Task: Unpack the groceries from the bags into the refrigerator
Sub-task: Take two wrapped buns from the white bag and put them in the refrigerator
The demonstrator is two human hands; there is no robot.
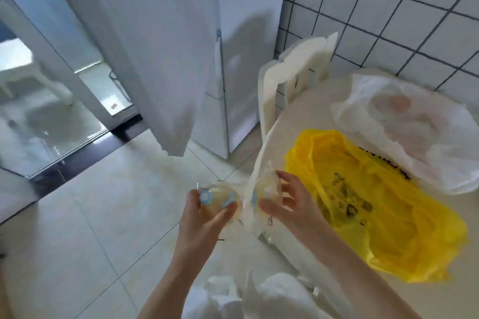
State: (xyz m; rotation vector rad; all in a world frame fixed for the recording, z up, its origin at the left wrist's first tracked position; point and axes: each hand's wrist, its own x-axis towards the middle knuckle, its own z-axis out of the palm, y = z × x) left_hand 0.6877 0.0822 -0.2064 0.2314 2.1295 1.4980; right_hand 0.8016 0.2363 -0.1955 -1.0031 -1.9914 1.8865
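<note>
Both hands are busy at the near edge of the tabletop: the left hand is curled around a small clear-wrapped packet with blue marks, and the right hand pinches a second packet of the same sort between thumb and fingers. Blur keeps me from telling what is inside them, something pale.

Taking the fridge as the landmark: it stands tall and white straight ahead of the hands, and its door appears to swing open toward the left. Right of the fridge sits the tabletop, with a chair back between the two. On the tabletop, farthest from the fridge, lies a white bag with something pinkish showing through; nearer the person, a crumpled yellow bag.

My guess is that the packets have been taken out and the carrying step is in hand. Next, both need lifting across to the fridge and setting on a shelf; none shows from here, so the person would have to look up first.

Behind the tabletop the wall is white tile with dark grout. Pale tile floor runs out left of the fridge to a glass sliding door.
</note>
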